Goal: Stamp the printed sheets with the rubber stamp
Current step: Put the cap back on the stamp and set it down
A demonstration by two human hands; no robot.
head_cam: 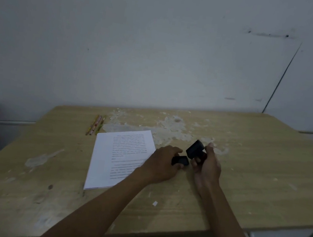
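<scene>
A thin stack of white printed sheets (120,157) lies on the worn wooden table (264,172), left of centre. My right hand (207,169) holds the black rubber stamp (195,149) tilted just above the table, to the right of the sheets. My left hand (162,164) rests over the sheets' right edge and grips a small black cap (180,160), a short gap from the stamp. The stamp's printing face is hidden from view.
Several pencils (95,125) lie beyond the sheets at the back left. Peeling, flaky patches (168,128) cover the table's far middle. A small white scrap (154,203) lies near the front edge. A grey wall stands close behind the table.
</scene>
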